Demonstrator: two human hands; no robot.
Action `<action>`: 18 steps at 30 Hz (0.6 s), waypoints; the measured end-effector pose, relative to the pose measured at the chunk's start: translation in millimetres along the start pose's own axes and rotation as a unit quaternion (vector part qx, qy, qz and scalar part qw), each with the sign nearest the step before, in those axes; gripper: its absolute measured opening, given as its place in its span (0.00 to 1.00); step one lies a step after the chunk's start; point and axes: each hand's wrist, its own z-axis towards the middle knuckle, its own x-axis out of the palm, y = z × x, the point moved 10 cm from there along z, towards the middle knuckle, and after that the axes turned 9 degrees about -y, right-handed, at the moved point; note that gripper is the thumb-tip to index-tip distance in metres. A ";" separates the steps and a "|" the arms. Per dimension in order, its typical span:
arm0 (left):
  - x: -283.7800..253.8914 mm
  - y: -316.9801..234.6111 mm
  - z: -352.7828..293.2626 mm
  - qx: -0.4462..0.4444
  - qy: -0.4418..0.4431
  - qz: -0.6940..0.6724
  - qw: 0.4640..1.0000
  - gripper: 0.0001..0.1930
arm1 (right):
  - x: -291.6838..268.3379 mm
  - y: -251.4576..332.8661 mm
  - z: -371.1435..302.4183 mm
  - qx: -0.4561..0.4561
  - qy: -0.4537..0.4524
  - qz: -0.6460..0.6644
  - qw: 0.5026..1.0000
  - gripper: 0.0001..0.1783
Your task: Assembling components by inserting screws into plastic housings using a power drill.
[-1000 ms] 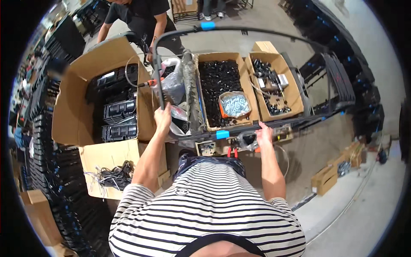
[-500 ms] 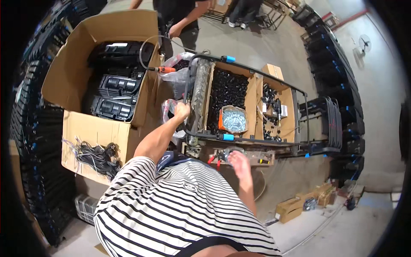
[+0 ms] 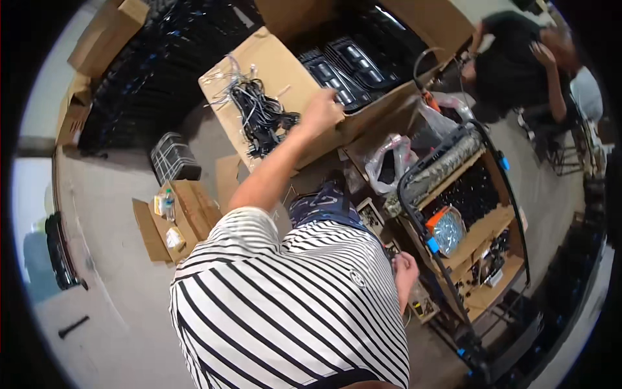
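My left hand [image 3: 322,111] is over the edge of a cardboard box, close to the black plastic parts [image 3: 356,65] inside. It is slightly blurred and its fingertips are partly hidden, so its grip does not show. On the box's folded-out flap [image 3: 259,55] lies a tangle of black cables [image 3: 256,110], left of that hand. My right hand [image 3: 405,267] is low beside my body, near the frame's left side, with its fingers curled. Anything inside those fingers is hidden. A wooden tray [image 3: 424,311] with a yellow-and-black item sits just beyond it.
Right of me, a black metal frame [image 3: 447,272] with blue tape surrounds cartons of small black parts [image 3: 476,188] and a bag of screws [image 3: 448,232]. Plastic bags [image 3: 392,162] hang nearby. Another person [image 3: 525,65] is at far right. An opened carton [image 3: 184,214] lies left.
My view has swung left toward the cardboard box. My left hand has gone from the metal frame to the box's edge. My right hand has curled its fingers and left the tools.
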 end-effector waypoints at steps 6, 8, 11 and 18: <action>-148.3 165.9 27.7 -0.200 -0.059 0.259 0.943 0.22 | 59.1 51.8 -9.0 -0.106 0.116 -0.201 0.967 0.17; -143.5 202.9 13.9 -0.286 0.023 0.288 0.913 0.22 | 71.8 62.2 -6.5 -0.121 0.143 -0.228 0.956 0.18; -136.8 197.6 9.3 -0.305 -0.036 0.281 0.909 0.18 | 83.0 86.5 -7.5 -0.149 0.155 -0.252 0.943 0.17; -142.3 186.3 11.7 -0.289 -0.062 0.278 0.914 0.16 | 96.7 111.5 -18.3 -0.225 0.164 -0.284 0.917 0.18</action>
